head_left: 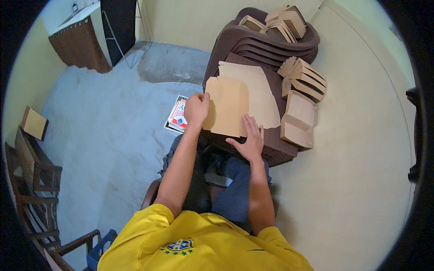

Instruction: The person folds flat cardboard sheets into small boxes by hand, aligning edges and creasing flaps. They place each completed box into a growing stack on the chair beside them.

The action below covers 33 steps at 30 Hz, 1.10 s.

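A tan cardboard sheet (228, 101) lies flat across my lap-side of a dark brown surface, on top of a paler cut cardboard blank (262, 90). At its left edge, my left hand (197, 108) is closed, thumb and fingers pinching the border of the sheet. My right hand (251, 140) rests at the lower right of the same sheet, with fingers spread and fingertips touching it. How much of the edge sits inside the left fingers is hidden.
An open folded cardboard box (299, 118) and a fanned bundle of boxes (304, 79) sit to the right. More boxes (285, 25) lie in stacked brown plastic chairs (257, 43). A white crate with printed packets (177, 115) stands left; wooden chairs (38, 176) line the far left.
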Available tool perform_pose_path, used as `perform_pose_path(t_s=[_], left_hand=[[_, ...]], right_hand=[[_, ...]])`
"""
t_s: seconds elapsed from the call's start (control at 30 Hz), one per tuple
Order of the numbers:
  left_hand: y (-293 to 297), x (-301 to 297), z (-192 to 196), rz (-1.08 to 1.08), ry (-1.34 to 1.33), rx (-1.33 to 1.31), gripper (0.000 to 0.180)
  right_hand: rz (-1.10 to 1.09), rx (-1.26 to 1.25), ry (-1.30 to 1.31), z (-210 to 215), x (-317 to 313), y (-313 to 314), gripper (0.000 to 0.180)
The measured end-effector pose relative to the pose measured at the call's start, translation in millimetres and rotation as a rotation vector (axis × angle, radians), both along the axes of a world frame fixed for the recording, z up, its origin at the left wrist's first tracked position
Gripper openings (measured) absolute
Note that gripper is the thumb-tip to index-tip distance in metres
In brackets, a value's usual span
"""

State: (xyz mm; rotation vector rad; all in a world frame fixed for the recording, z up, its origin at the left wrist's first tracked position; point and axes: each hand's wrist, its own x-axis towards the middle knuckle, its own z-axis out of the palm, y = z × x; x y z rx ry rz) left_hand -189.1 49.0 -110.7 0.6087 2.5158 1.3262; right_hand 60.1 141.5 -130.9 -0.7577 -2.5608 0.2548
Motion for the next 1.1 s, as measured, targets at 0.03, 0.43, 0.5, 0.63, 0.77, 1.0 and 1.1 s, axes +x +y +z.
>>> perform_pose_path(t_s=[0.03, 0.43, 0.5, 0.63, 0.77, 1.0, 1.1], left_hand=[[2, 6, 4, 0.038, 0.162, -0.002, 0.048], [29, 58, -9, -0.465, 0.574, -0.221, 0.036], [31, 66, -25, -0.446, 0.621, -0.159, 0.036], [50, 61, -39, -0.57, 0.636, -0.182, 0.042], [51, 49, -43, -0.486, 0.618, -0.041, 0.051], [-10, 24, -31, -0.602, 0.522, 0.137, 0.049], [-26, 29, -25, -0.66, 0.548, 0.103, 0.044]], right_hand=[[-0.015, -0.046, -0.015, -1, 1, 1, 0.085], [-0.06, -1.279, 1.104, -5, 13, 37, 0.075], [0.026, -1.39, 1.215, 1, 9, 38, 0.079], [0.115, -1.56, 1.304, 5, 1, 38, 0.062], [-0.071, -1.349, 1.25, -5, -7, 37, 0.06], [-0.151, -1.277, 0.932, -12, -13, 81, 0.066], [-0.42, -0.645, 0.809, 4, -31, 106, 0.065]])
